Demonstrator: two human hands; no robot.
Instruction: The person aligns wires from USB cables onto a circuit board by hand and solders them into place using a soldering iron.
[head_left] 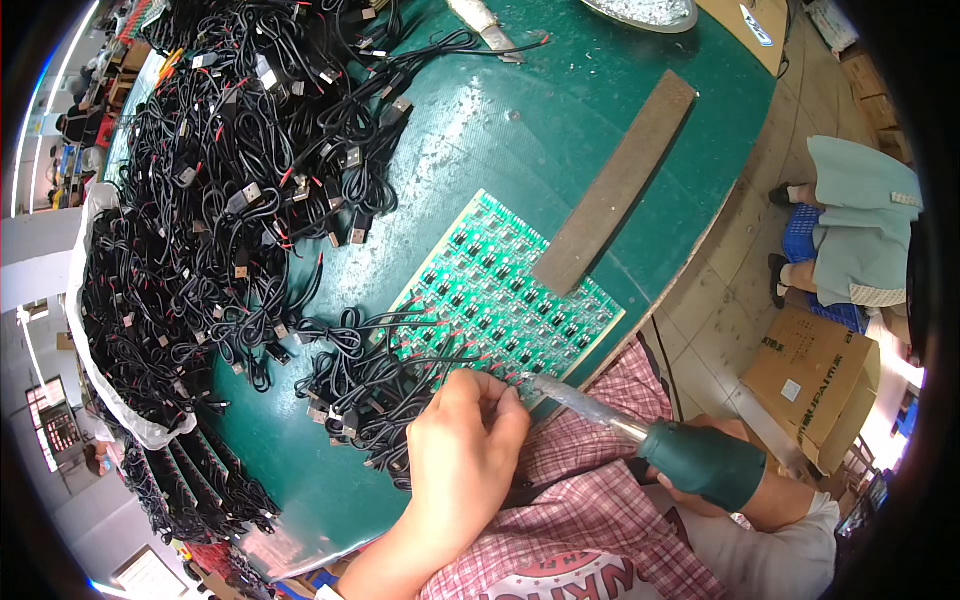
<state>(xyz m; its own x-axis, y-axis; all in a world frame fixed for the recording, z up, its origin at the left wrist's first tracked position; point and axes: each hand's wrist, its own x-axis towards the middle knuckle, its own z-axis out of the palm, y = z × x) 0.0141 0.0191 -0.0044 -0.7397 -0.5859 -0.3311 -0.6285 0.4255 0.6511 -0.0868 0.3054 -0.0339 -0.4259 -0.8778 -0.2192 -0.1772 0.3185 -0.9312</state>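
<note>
Soldering at lower centre: left hand [465, 440] pinches black cable leads against the green circuit panel [505, 300]; right hand [700, 475] grips a soldering iron [590, 408]; steadying each lead before touching the tip seems wise; loose USB cables [230, 200] fill the table [520, 110] upper left.

A green mat-covered work surface [560, 130] fills most of the view, its edge curving down toward the right. Beyond that edge lies a floor of pale beige tiles [715, 320] in bright daylight. A brown cardboard box [810, 385] stands on the tiles, near a blue plastic crate [800, 235]. Beside the crate a seated person in pale green clothing [860, 225] is partly visible. At the far left, bright window light [30, 130] washes out the room's edge.
</note>
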